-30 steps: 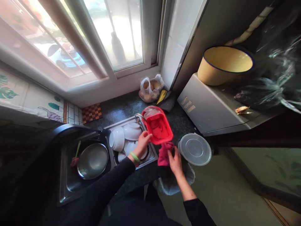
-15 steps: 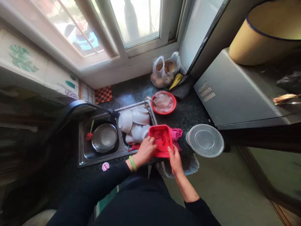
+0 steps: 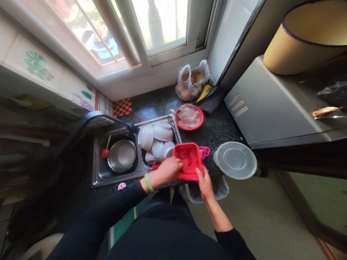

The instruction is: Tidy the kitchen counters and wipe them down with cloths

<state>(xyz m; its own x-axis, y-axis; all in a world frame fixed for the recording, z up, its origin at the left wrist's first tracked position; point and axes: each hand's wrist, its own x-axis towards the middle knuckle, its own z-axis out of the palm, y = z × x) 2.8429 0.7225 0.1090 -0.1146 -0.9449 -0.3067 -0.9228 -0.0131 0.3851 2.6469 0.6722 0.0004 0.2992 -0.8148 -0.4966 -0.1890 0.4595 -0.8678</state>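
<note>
A red plastic tray [image 3: 193, 172] with raised sides is held low in front of me, by the counter's front edge. Several thin, curved red pieces [image 3: 187, 155] that look like chili peppers lie in it. My right hand [image 3: 205, 182] grips the tray's near right corner, thumb over the rim. From the left, my left hand [image 3: 171, 169], a green bangle at its wrist, reaches over the tray's side with fingers curled together inside; what they pinch is hidden. A pink cloth [image 3: 204, 152] shows behind the tray's right side.
White bowls [image 3: 159, 139] are stacked in the right sink basin, a metal pot [image 3: 121, 156] sits in the left. A red bowl with plastic film [image 3: 189, 117], a bag of round items [image 3: 191, 82] and a lidded clear container [image 3: 235, 160] stand on the counter. Below hangs a lined bin [image 3: 221, 189].
My left hand has its fingers curled further into the tray, and the red pieces have shifted slightly. My right hand keeps its hold. The view has shifted a little.
</note>
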